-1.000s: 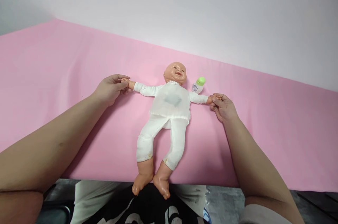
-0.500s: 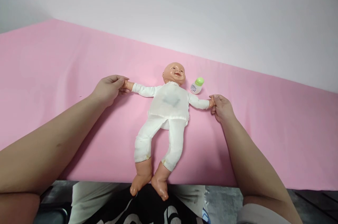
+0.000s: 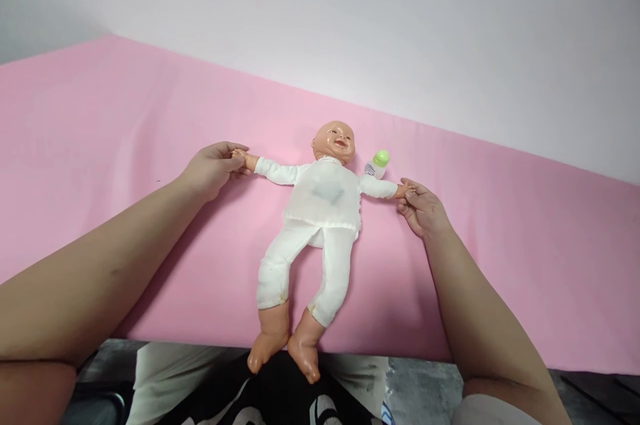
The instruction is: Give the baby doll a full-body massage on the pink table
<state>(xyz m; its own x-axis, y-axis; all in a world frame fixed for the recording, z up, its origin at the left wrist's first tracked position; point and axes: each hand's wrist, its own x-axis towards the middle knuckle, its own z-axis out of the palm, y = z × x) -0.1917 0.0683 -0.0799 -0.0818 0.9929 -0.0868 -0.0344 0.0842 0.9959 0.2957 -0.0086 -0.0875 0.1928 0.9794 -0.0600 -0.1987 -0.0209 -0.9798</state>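
Note:
A baby doll (image 3: pixel 323 205) in white cloth lies on its back, its head toward the wall and its feet over the table's near edge. Its two arms are stretched out sideways. My left hand (image 3: pixel 215 170) is closed around the doll's hand on the left, thumb on top. On the other side, my right hand (image 3: pixel 425 206) pinches the doll's other hand between thumb and fingers. A small clear bottle (image 3: pixel 377 165) with a green cap stands behind the doll's arm on the right, partly hidden by the sleeve.
Pink cloth (image 3: pixel 200 285) covers the table, which meets a pale wall (image 3: pixel 350 18) at the back. My lap in dark and light clothing (image 3: pixel 280 391) is just below the near edge, with a grey floor (image 3: pixel 425 385) beside it.
The doll's arm on the right has risen slightly, and its sleeve now covers part of the bottle. Both my hands keep their hold. The view has shifted a little.

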